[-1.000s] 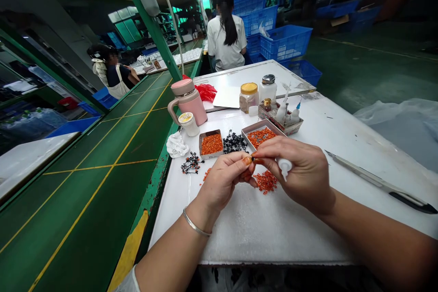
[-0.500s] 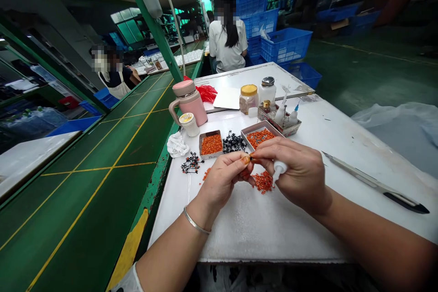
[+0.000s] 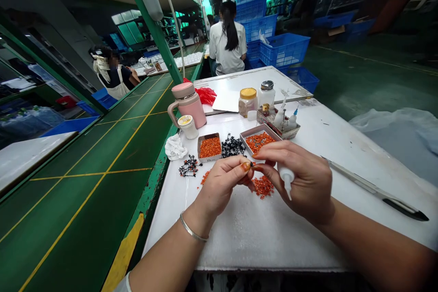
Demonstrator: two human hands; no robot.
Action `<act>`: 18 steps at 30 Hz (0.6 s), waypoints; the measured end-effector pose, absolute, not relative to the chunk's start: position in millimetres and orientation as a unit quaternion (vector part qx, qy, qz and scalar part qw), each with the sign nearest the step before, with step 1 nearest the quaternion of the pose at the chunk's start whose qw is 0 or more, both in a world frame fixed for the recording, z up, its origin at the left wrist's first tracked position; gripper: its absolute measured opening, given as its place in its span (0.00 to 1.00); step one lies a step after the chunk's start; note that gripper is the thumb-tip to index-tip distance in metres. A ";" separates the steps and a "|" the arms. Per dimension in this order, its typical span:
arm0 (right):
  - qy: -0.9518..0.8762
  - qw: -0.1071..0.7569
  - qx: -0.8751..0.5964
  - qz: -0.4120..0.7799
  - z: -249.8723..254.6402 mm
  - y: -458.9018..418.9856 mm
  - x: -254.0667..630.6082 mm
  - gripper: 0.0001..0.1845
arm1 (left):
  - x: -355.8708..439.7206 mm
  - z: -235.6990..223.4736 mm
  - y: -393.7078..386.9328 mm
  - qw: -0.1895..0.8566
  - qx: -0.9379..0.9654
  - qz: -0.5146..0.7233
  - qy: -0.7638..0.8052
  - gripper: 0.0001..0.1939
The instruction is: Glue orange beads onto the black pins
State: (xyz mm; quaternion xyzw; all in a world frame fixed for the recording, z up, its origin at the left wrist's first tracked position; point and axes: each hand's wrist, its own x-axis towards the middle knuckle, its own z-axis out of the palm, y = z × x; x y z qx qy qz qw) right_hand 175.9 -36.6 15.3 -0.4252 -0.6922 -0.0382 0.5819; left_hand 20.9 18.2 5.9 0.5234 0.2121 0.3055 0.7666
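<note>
Left hand (image 3: 221, 185) and right hand (image 3: 304, 178) meet over the worktop (image 3: 267, 242), fingertips close together. Between thumb and finger, the left hand pinches a tiny black part (image 3: 252, 164); its finer detail is too small to tell. The right hand has its thumb and forefinger slightly parted at that part, and whether they grip it I cannot tell. Tucked in the same hand is a white bottle (image 3: 286, 176), nozzle pointing down.

Just under the fingertips lies an orange heap (image 3: 263, 187), partly hidden. Beyond the hands stand two shallow boxes of orange pieces, a left box (image 3: 210, 158) and a right box (image 3: 245, 145), with a black pile (image 3: 232, 146) between them. Nearer the left edge lies a cluster (image 3: 189, 167) of black stems, some with orange bits. A pink mug (image 3: 191, 110) stands behind a white tub (image 3: 188, 128). To the right, well apart from the hands, lies a knife (image 3: 372, 188).
</note>
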 end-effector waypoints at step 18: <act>-0.712 0.582 -0.391 -0.037 12.7 -37.1 178.6 0.13 | 22.2 4.7 16.9 0.773 0.518 0.301 0.207 0.14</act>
